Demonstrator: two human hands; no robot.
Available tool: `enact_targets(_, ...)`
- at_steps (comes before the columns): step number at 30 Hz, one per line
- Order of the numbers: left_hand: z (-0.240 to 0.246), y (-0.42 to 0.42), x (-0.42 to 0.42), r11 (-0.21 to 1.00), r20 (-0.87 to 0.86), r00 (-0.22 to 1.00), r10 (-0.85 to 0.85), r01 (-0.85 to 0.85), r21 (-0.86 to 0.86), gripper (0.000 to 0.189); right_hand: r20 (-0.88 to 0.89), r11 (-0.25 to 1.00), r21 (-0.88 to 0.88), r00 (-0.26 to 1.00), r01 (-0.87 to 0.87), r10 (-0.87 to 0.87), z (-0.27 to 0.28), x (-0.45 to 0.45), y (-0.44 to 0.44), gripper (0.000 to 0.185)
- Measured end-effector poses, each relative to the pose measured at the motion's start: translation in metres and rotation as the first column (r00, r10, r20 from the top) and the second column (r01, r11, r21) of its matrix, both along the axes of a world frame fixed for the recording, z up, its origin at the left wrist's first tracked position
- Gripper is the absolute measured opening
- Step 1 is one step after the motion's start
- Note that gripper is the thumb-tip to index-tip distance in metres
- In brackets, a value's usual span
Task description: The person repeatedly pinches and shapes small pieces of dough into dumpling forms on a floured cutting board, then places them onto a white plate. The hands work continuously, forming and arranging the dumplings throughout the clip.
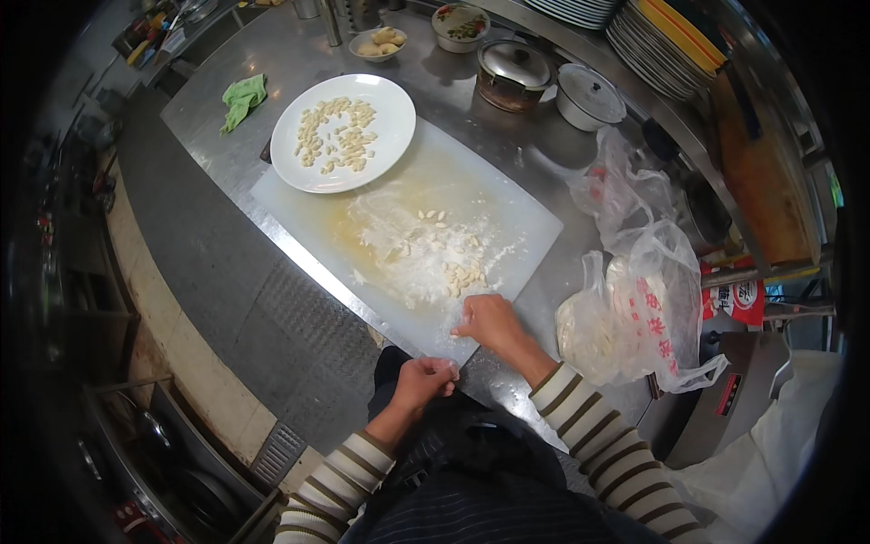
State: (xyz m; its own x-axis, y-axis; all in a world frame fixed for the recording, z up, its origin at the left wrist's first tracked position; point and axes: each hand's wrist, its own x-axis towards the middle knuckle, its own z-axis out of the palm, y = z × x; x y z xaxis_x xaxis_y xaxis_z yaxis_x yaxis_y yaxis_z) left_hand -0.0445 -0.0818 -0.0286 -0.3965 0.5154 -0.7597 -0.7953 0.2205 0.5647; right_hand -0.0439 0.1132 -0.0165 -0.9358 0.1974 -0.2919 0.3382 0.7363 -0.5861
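A white cutting board (523, 211) dusted with flour lies on the steel worktop. My right hand (491, 321) is over its near right corner with the fingers curled; what they hold, if anything, is too small to tell. Just beyond that hand is a small pile of pale dough pieces (463, 277), with several more scattered farther up the board. My left hand (425, 384) is at the board's near edge, thumb and fingertips pinched together, their contents unclear. A white plate (391, 153) bearing many small dough pieces rests partly on the board's far left end.
A green cloth (243, 100) lies on the steel worktop (204, 129). Along the back stand a bowl of ginger-like pieces (378, 46), a floral enamel container (461, 27) and lidded pots (514, 75). Plastic bags (629, 306) holding pale dough-like contents sit at the right.
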Motion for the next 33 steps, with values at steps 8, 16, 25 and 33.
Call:
enact_targets(8,0.0,-0.003,0.0,0.999,0.033,0.999,0.034,-0.035,0.03,0.013,0.126,0.817,-0.476,0.945,0.325,-0.302,0.009,0.002,0.002,0.014)
enact_targets(16,0.008,-0.002,0.003,0.954,-0.058,0.96,0.275,-0.265,0.141,0.017,-0.318,0.947,-0.314,0.947,-0.068,-0.038,0.038,0.022,-0.016,0.015)
enact_targets(25,0.001,0.002,0.005,0.967,-0.054,0.982,0.181,-0.168,0.194,0.021,-0.173,0.92,-0.35,0.977,-0.177,0.122,0.029,0.04,-0.008,0.015)
enact_targets(33,-0.011,-0.002,0.008,0.996,-0.275,0.958,0.077,-0.062,0.063,0.021,-0.268,0.98,-0.038,0.947,-0.193,0.176,-0.005,0.04,-0.01,0.024)
